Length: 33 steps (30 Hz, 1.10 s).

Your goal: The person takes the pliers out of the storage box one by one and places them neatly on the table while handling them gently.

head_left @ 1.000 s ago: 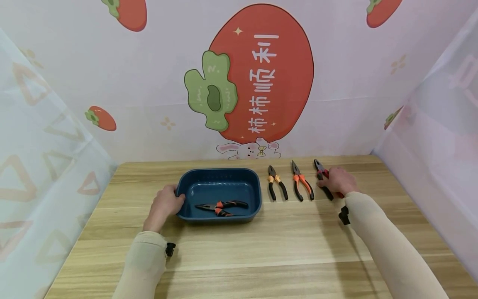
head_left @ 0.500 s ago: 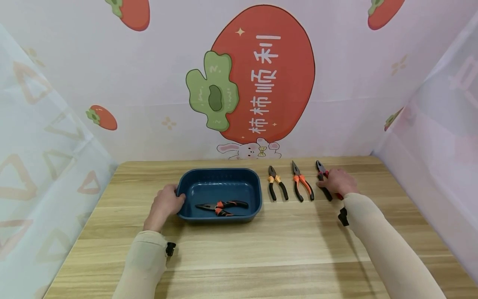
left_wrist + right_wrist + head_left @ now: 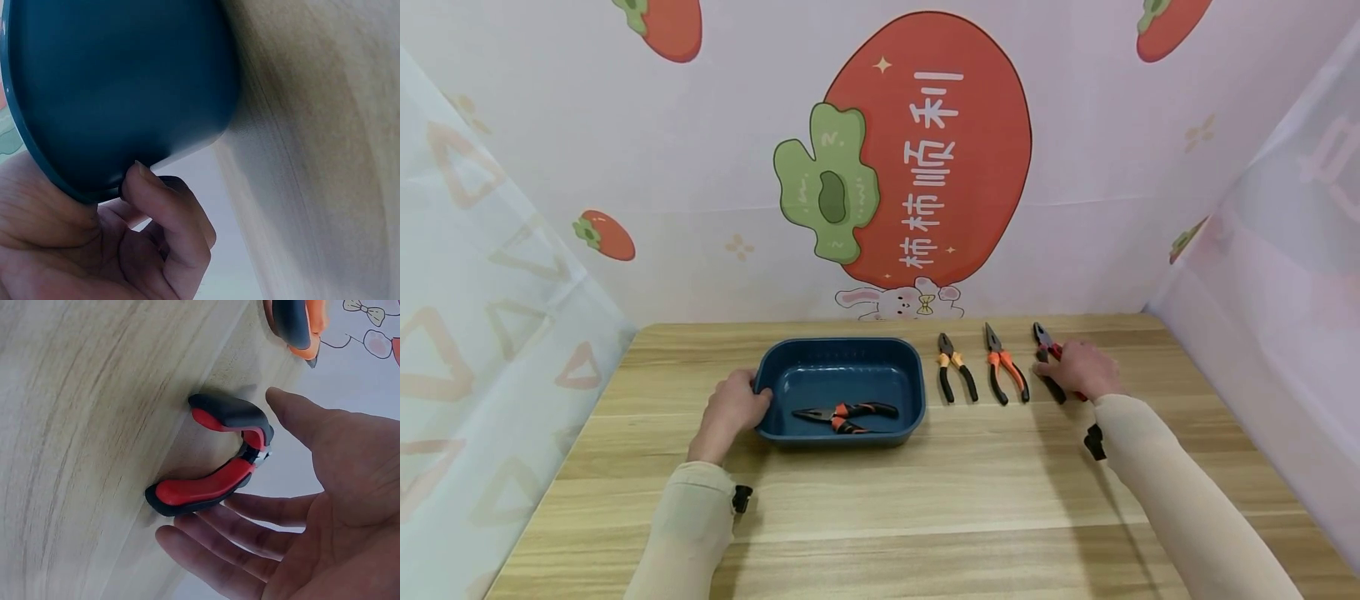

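Note:
My left hand (image 3: 730, 415) grips the left end of a dark blue tray (image 3: 842, 442). The left wrist view shows its thumb and fingers curled at the tray's rim (image 3: 37, 159). Inside the tray lies a pair of orange-and-black long-nose pliers (image 3: 842, 410). At the right, my right hand (image 3: 1084, 369) is over red-and-black pliers (image 3: 1049, 348) on the table. In the right wrist view the pliers' handles (image 3: 209, 481) stand spread; my thumb (image 3: 290, 412) is apart from one handle, and my loosely extended fingers (image 3: 212, 534) are close by the other.
Between tray and right hand lie yellow-and-black pliers (image 3: 957, 367) and orange-handled long-nose pliers (image 3: 1006, 367), jaws toward the back. The wooden table (image 3: 887, 517) ends at a printed cloth backdrop (image 3: 700, 167). Cloth also hangs at both sides.
The handle ends of the red-and-black pliers have shifted slightly left under my right hand. My left hand and the tray stay where they were.

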{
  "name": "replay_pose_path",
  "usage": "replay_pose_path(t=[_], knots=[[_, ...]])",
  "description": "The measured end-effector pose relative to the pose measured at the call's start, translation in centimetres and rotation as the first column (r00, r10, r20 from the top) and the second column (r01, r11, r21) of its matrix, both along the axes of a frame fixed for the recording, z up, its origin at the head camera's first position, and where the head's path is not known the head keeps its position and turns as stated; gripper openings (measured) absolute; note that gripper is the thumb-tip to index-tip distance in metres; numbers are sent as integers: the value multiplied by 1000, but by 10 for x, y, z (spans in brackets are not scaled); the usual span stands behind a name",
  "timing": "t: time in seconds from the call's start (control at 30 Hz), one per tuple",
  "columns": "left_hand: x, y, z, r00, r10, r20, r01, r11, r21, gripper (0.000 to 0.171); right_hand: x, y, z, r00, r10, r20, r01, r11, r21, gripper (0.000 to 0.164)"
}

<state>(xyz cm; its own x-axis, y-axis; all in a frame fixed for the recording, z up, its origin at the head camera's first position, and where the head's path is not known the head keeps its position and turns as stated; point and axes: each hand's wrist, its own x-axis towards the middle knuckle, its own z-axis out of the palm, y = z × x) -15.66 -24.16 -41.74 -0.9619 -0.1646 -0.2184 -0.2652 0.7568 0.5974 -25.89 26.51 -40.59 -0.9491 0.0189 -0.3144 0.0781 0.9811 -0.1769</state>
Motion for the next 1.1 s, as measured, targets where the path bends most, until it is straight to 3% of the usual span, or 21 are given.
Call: replay_pose_path(t=[0.3, 0.63, 0.83, 1.1], knots=[[-2, -2, 1, 1000, -14, -6, 14, 1000, 0, 37, 6, 0, 8, 996, 19, -88, -24, 999, -48, 53], [0, -1, 1, 1000, -8, -8, 8, 1000, -1, 36, 18, -14, 27, 978, 104, -183, -119, 990, -74, 44], [0, 0, 1, 1000, -11, -8, 11, 1000, 4, 37, 25, -36, 43, 969, 157, -193, -168, 985, -43, 51], [1, 0, 1, 1000, -9, -8, 9, 1000, 10, 36, 36, -71, 58, 940, 249, -233, -262, 965, -24, 65]])
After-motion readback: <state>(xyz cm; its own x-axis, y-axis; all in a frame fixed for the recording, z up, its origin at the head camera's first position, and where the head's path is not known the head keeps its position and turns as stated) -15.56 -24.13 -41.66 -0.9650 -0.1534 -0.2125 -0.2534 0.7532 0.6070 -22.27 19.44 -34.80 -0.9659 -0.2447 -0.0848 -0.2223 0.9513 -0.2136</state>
